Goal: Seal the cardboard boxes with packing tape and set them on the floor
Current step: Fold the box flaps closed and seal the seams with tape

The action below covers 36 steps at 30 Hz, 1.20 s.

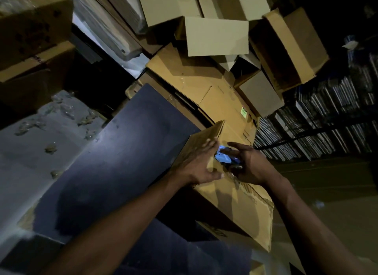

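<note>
A cardboard box (231, 184) lies tilted across the edge of a dark tabletop (122, 156), its long top face toward the camera and 1 end reaching toward the lower right. The left hand (196, 168) rests flat on the box's upper left face, fingers straight and slightly spread, pressing the cardboard, with the thumb lying along the top near the middle. The right hand (249, 164) sits just beside it on the top of the box, holding a blue tape dispenser (226, 157); its index finger is stretched along the dispenser's top and the thumb points out above it, while the other fingers curl under the body. The dispenser lies between the 2 hands, touching the box surface, close to the left fingertips. Whether tape is already stuck down cannot be told in the dim light. Behind, a heap of empty cartons (214, 35) leans over flattened cardboard sheets (194, 80).
</note>
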Motion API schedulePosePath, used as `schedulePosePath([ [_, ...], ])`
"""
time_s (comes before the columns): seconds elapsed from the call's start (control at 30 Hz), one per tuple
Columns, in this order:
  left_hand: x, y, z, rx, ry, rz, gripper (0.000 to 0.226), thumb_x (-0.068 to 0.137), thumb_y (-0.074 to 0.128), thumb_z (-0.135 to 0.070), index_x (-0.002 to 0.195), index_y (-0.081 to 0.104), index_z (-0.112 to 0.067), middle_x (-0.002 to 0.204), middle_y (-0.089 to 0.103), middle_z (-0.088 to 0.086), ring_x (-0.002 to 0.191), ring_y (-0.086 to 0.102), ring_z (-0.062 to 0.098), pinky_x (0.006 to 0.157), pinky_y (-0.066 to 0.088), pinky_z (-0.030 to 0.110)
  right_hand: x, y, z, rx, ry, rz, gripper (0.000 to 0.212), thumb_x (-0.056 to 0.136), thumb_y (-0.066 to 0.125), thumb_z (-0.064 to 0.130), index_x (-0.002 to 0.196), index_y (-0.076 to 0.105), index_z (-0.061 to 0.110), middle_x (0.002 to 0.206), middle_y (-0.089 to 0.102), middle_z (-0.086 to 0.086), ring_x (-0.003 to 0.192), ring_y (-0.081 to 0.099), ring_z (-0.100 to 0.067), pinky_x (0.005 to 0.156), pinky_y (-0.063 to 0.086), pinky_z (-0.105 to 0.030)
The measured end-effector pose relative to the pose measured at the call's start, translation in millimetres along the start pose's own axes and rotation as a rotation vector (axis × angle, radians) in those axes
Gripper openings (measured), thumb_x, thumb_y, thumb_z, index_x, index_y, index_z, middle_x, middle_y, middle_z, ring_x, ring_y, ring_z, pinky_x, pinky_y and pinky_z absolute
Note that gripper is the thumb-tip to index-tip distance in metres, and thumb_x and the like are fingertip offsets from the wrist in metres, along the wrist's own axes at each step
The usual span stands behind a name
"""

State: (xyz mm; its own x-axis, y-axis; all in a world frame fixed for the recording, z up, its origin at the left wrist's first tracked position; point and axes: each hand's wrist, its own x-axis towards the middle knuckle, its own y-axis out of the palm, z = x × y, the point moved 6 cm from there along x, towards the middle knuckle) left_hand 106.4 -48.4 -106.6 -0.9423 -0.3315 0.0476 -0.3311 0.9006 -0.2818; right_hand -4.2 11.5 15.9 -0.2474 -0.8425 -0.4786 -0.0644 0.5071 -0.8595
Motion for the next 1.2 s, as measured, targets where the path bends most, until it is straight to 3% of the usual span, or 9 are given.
schedulePosePath([
  [0.1, 7, 12, -6, 0.383, 0.009, 0.095, 0.111, 0.092, 0.058, -0.066, 0.165, -0.011, -0.019, 0.172, -0.018, -0.005, 0.159, -0.011, 0.015, 0.128, 0.000, 0.051, -5, 9, -2, -0.130, -0.020, 0.080, 0.067, 0.089, 0.067, 0.034, 0.151, 0.043, 0.040, 0.158, 0.040, -0.008, 0.106, 0.066, -0.031, 0.081, 0.060, -0.047],
  [0.23, 5, 12, -8, 0.705, 0.005, 0.054, 0.107, 0.089, 0.035, -0.080, 0.166, -0.007, -0.018, 0.174, -0.012, -0.001, 0.160, -0.008, 0.026, 0.121, -0.009, 0.066, -8, 3, -13, -0.182, -0.031, 0.138, 0.064, 0.095, 0.066, 0.040, 0.153, 0.040, 0.038, 0.150, 0.047, -0.009, 0.102, 0.066, -0.031, 0.076, 0.060, -0.046],
  [0.43, 6, 9, -10, 0.790, -0.048, 0.063, 0.107, 0.085, 0.033, -0.082, 0.167, 0.004, -0.019, 0.175, -0.005, -0.003, 0.160, -0.001, 0.031, 0.114, -0.016, 0.072, -24, 8, -31, -0.026, 0.060, 0.160, 0.048, 0.089, 0.072, 0.036, 0.134, 0.057, 0.027, 0.113, 0.061, -0.004, 0.095, 0.067, -0.032, 0.071, 0.056, -0.039],
  [0.6, 7, 9, -17, 0.864, -0.049, 0.068, 0.109, 0.083, 0.033, -0.085, 0.166, 0.011, -0.017, 0.175, 0.000, -0.003, 0.160, 0.001, 0.032, 0.113, -0.017, 0.073, -71, 40, -60, -0.100, 0.131, 0.184, 0.058, 0.089, 0.067, 0.050, 0.143, 0.049, 0.042, 0.133, 0.057, 0.000, 0.106, 0.065, -0.026, 0.083, 0.057, -0.039],
  [0.77, 18, 12, -41, 1.003, -0.010, 0.099, 0.110, 0.084, 0.037, -0.084, 0.164, 0.022, -0.009, 0.172, 0.015, 0.012, 0.159, 0.001, 0.037, 0.118, -0.010, 0.070, -72, 34, -53, -0.053, 0.145, 0.171, 0.056, 0.090, 0.066, 0.043, 0.144, 0.052, 0.033, 0.138, 0.052, -0.004, 0.111, 0.060, -0.029, 0.088, 0.055, -0.045],
  [0.87, 24, 43, -58, 1.017, 0.148, 0.222, 0.111, 0.091, 0.035, -0.083, 0.165, 0.006, -0.006, 0.173, 0.004, 0.014, 0.160, -0.002, 0.033, 0.126, 0.001, 0.061, -76, 43, -61, 0.002, 0.140, 0.179, 0.058, 0.088, 0.065, 0.041, 0.144, 0.052, 0.034, 0.139, 0.050, -0.005, 0.115, 0.058, -0.031, 0.090, 0.054, -0.048],
  [0.97, 27, 61, -50, 1.034, 0.126, 0.295, 0.115, 0.089, 0.019, -0.090, 0.164, -0.002, -0.005, 0.173, -0.005, 0.013, 0.160, -0.005, 0.028, 0.126, -0.007, 0.058, -74, 43, -61, 0.013, 0.164, 0.148, 0.055, 0.088, 0.066, 0.041, 0.141, 0.057, 0.028, 0.142, 0.049, -0.004, 0.118, 0.058, -0.031, 0.090, 0.054, -0.045],
  [1.07, 33, 50, -40, 1.039, 0.111, 0.274, 0.117, 0.086, 0.017, -0.092, 0.165, -0.002, -0.007, 0.174, -0.005, 0.011, 0.161, -0.005, 0.025, 0.126, -0.009, 0.054, -63, 37, -55, -0.051, 0.099, 0.093, 0.055, 0.091, 0.063, 0.045, 0.145, 0.053, 0.041, 0.148, 0.046, -0.001, 0.116, 0.058, -0.029, 0.089, 0.055, -0.042],
  [1.2, 36, 31, -33, 1.062, 0.120, 0.270, 0.115, 0.085, 0.016, -0.093, 0.166, 0.001, -0.013, 0.174, -0.001, 0.004, 0.161, -0.003, 0.020, 0.127, -0.006, 0.052, -42, 29, -43, 0.030, 0.111, 0.058, 0.045, 0.086, 0.065, 0.048, 0.127, 0.066, 0.030, 0.129, 0.061, 0.000, 0.097, 0.063, -0.024, 0.076, 0.057, -0.037],
])
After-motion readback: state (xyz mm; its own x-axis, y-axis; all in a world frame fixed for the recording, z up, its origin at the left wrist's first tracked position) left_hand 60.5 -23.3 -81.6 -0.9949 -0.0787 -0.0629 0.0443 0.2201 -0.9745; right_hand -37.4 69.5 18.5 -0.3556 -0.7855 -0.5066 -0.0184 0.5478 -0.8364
